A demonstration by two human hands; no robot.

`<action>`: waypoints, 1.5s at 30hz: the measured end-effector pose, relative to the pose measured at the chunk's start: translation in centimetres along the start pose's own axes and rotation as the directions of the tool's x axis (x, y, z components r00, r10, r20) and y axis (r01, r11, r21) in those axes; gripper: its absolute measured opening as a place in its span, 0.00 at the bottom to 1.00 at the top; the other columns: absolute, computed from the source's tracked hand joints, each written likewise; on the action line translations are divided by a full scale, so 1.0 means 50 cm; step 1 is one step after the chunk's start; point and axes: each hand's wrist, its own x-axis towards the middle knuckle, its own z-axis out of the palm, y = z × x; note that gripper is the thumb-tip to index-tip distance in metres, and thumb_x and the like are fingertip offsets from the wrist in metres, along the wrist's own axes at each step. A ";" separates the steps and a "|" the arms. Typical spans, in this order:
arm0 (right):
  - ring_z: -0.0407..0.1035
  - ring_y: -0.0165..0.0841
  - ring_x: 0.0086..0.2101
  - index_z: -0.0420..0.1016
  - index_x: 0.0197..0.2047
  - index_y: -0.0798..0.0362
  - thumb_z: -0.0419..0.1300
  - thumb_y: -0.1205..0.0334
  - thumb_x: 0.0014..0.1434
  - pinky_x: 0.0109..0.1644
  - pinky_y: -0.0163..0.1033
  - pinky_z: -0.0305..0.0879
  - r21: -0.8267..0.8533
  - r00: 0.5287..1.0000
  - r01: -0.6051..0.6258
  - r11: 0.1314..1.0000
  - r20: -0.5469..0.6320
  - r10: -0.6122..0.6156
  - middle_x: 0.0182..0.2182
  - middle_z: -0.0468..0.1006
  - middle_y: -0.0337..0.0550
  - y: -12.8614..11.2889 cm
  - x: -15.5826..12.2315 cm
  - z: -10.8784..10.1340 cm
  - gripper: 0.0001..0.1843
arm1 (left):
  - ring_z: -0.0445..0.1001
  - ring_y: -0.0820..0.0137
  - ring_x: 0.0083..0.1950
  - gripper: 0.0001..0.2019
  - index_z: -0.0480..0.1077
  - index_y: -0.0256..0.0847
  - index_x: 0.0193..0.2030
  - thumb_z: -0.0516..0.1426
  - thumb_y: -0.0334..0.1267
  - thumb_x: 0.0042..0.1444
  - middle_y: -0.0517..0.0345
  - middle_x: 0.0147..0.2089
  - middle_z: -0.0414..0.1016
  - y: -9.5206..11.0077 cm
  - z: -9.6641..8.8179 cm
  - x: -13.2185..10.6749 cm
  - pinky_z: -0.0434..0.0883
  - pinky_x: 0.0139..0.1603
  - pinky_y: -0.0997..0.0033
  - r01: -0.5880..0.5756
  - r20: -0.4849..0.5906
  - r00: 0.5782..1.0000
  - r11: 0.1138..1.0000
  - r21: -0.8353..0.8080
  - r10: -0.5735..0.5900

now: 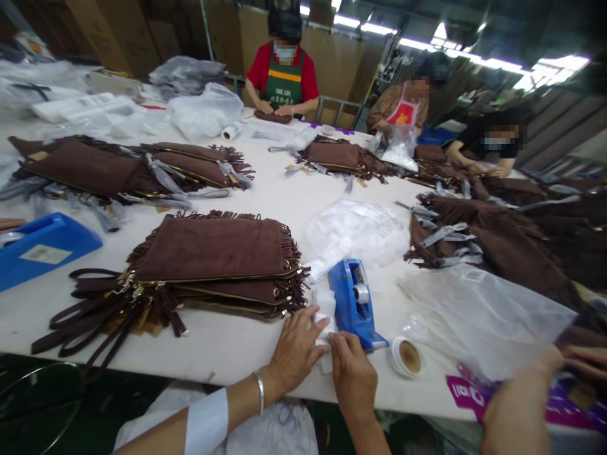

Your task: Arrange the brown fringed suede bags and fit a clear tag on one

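Note:
A folded white strip of soft, thin sheet [325, 304] lies on the table edge directly in front of me. My left hand [294, 347] holds it from the left, fingers on top and thumb close to the right fingertips. Bent over the strip's near part, my right hand [351, 373] pinches it between thumb and fingers. A blue tape dispenser [349, 297] with a clear roll stands just beyond my right hand. Left of my hands lies a stack of brown fringed pouches [213, 249] with gold zippers and wrist straps. The strip's underside is hidden.
A tape roll [408, 357] lies right of the dispenser. Clear plastic bags [358, 230] spread behind it. Another blue dispenser [52, 246] stands at left. More brown pouches [90, 165] are piled around the table. A neighbour's hand [519, 404] is close at right; several people work opposite.

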 end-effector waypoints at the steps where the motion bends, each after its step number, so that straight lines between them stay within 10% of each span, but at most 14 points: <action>1: 0.72 0.33 0.39 0.72 0.46 0.49 0.53 0.64 0.66 0.38 0.34 0.63 0.016 1.000 -0.020 1.000 -0.010 0.020 0.44 0.75 0.44 -0.001 0.003 -0.001 0.09 | 0.56 0.56 0.65 0.19 0.65 0.47 0.59 0.58 0.40 0.60 0.49 0.66 0.58 0.000 0.005 0.007 0.59 0.63 0.50 0.009 -0.011 1.000 1.000 0.001 -0.009; 12: 0.72 0.34 0.35 0.73 0.39 0.51 0.47 0.72 0.64 0.34 0.33 0.63 0.234 0.949 0.196 0.952 0.197 -0.244 0.36 0.76 0.45 0.039 -0.030 -0.073 0.15 | 0.60 0.57 0.62 0.19 0.72 0.49 0.50 0.58 0.26 0.54 0.53 0.65 0.60 -0.013 0.024 0.028 0.59 0.59 0.51 0.056 -0.027 0.998 0.997 -0.059 -0.058; 16: 0.68 0.29 0.26 0.71 0.33 0.49 0.50 0.57 0.66 0.31 0.30 0.62 0.632 0.869 -0.132 0.764 0.444 -0.217 0.25 0.72 0.36 0.011 -0.015 -0.173 0.13 | 0.60 0.55 0.62 0.16 0.74 0.46 0.48 0.60 0.29 0.53 0.50 0.64 0.62 -0.017 -0.001 0.043 0.58 0.61 0.52 0.089 0.033 0.996 0.965 -0.247 -0.083; 19: 0.64 0.29 0.24 0.72 0.31 0.50 0.53 0.48 0.63 0.28 0.31 0.58 0.646 0.862 -0.366 0.669 0.507 -0.018 0.21 0.68 0.34 -0.023 0.010 -0.198 0.17 | 0.64 0.58 0.61 0.13 0.75 0.42 0.48 0.57 0.35 0.57 0.47 0.60 0.67 -0.018 -0.071 0.038 0.60 0.61 0.56 0.201 0.104 0.979 0.775 -0.600 -0.174; 22: 0.63 0.29 0.23 0.71 0.29 0.51 0.56 0.43 0.59 0.27 0.32 0.57 0.682 0.847 -0.441 0.584 0.531 0.019 0.20 0.67 0.34 -0.065 0.034 -0.173 0.20 | 0.72 0.60 0.51 0.19 0.73 0.38 0.50 0.51 0.48 0.63 0.47 0.50 0.75 -0.020 -0.160 0.000 0.66 0.52 0.60 0.380 0.317 0.925 0.473 -0.795 -0.210; 26: 0.60 0.29 0.22 0.70 0.26 0.52 0.58 0.42 0.58 0.26 0.33 0.54 0.717 0.840 -0.457 0.525 0.543 -0.010 0.18 0.64 0.34 -0.126 0.057 -0.117 0.21 | 0.71 0.68 0.33 0.17 0.75 0.35 0.35 0.68 0.45 0.43 0.56 0.32 0.76 -0.045 -0.228 -0.083 0.64 0.35 0.71 0.545 0.476 0.838 0.424 -0.723 -0.265; 35: 0.62 0.31 0.25 0.72 0.36 0.53 0.60 0.42 0.57 0.29 0.34 0.58 0.767 0.790 -0.545 0.340 0.605 -0.098 0.23 0.70 0.36 -0.281 0.057 -0.023 0.20 | 0.64 0.72 0.25 0.12 0.68 0.36 0.23 0.63 0.43 0.47 0.62 0.22 0.70 -0.122 -0.278 -0.225 0.55 0.25 0.75 0.490 0.208 0.823 0.474 -0.732 -0.528; 40: 0.58 0.29 0.21 0.69 0.26 0.53 0.59 0.41 0.56 0.26 0.33 0.54 0.752 0.803 -0.487 0.443 0.586 -0.112 0.18 0.66 0.34 -0.389 0.057 0.004 0.22 | 0.69 0.69 0.28 0.23 0.72 0.35 0.27 0.55 0.56 0.57 0.56 0.25 0.74 -0.170 -0.299 -0.325 0.61 0.30 0.73 0.425 0.196 0.848 0.410 -0.807 -0.493; 45: 0.61 0.29 0.21 0.68 0.24 0.52 0.57 0.44 0.58 0.26 0.32 0.55 0.735 0.764 -0.330 0.592 0.577 -0.291 0.16 0.66 0.33 -0.498 0.084 0.017 0.21 | 0.70 0.68 0.33 0.24 0.71 0.34 0.36 0.68 0.54 0.43 0.55 0.33 0.74 -0.236 -0.317 -0.377 0.63 0.34 0.72 0.274 0.090 0.835 0.269 -0.923 -0.543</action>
